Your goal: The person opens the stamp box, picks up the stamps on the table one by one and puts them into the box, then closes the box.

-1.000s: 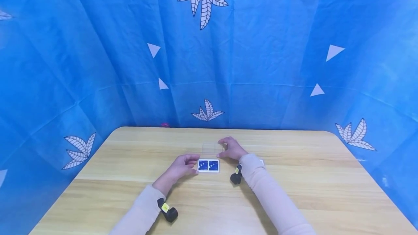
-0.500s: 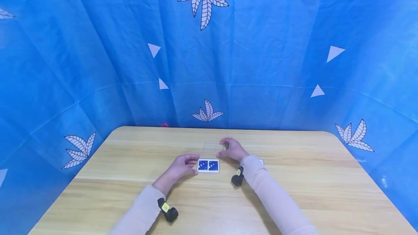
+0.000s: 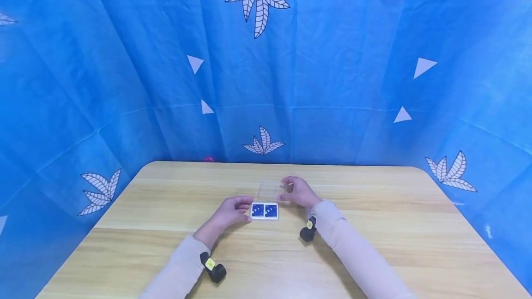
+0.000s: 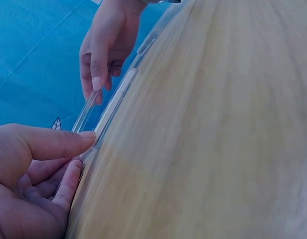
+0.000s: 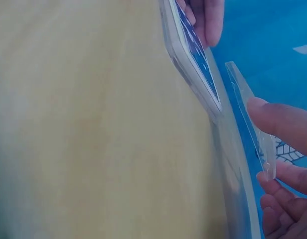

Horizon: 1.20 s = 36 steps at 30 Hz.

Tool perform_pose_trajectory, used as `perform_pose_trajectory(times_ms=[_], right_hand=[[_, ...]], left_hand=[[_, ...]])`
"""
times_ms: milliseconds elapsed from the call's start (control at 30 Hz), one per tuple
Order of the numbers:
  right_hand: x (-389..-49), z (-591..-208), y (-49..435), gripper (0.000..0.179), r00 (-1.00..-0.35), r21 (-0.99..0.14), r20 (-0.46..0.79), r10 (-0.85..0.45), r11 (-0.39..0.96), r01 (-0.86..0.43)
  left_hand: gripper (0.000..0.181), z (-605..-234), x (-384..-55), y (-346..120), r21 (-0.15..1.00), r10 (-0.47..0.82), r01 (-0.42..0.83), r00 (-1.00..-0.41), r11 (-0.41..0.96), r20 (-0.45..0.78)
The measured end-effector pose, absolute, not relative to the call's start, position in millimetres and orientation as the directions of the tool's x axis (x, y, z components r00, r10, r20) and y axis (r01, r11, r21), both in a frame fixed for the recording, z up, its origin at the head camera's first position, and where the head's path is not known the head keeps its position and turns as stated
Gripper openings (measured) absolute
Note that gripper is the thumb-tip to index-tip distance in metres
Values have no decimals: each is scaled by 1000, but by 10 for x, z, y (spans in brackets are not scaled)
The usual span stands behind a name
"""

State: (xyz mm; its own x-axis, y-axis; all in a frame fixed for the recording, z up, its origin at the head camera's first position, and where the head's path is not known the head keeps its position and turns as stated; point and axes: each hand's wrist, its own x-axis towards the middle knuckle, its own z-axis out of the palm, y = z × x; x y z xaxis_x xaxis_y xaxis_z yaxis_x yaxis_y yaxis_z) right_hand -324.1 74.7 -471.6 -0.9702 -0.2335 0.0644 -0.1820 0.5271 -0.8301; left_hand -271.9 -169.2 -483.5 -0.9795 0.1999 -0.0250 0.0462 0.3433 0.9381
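Observation:
A flat plastic case [image 3: 264, 211] with two blue, white-patterned squares inside lies on the table. My left hand [image 3: 231, 211] holds its left edge between thumb and fingers, seen close in the left wrist view. My right hand [image 3: 301, 191] pinches a clear plastic lid [image 5: 250, 117] by its right side, thumb on one face and fingers at the other. The lid is tilted and sits apart from the case, just beyond it in the head view. In the right wrist view, the case [image 5: 193, 55] shows its thick clear side wall.
Part of another clear object [image 3: 308, 212] shows beside the right wrist, mostly hidden by the sleeve. The wooden table [image 3: 257, 262] ends at a blue curtain [image 3: 332, 59]. Each wrist carries a black camera [image 3: 217, 272].
My right hand has drawn slightly to the right and nearer, and the lid's tilt has changed. The left hand and the case have stayed put.

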Motion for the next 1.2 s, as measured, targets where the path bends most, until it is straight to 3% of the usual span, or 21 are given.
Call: perform_pose_trajectory(times_ms=[433,767,1200], right_hand=[[-3004,-4663,847,56,-956,-821,99,-275,521,-235],[-2852,-4653,903,58,-958,-834,50,-283,516,-196],[-2765,-4687,824,59,-916,-779,126,-382,533,-330]], left_hand=[[59,-4831,-2705,-1709,946,204,24,-978,322,-44],[58,-4824,-2705,-1702,944,187,22,-982,328,-42],[59,-4853,-2718,-1701,936,184,35,-982,349,-32]])
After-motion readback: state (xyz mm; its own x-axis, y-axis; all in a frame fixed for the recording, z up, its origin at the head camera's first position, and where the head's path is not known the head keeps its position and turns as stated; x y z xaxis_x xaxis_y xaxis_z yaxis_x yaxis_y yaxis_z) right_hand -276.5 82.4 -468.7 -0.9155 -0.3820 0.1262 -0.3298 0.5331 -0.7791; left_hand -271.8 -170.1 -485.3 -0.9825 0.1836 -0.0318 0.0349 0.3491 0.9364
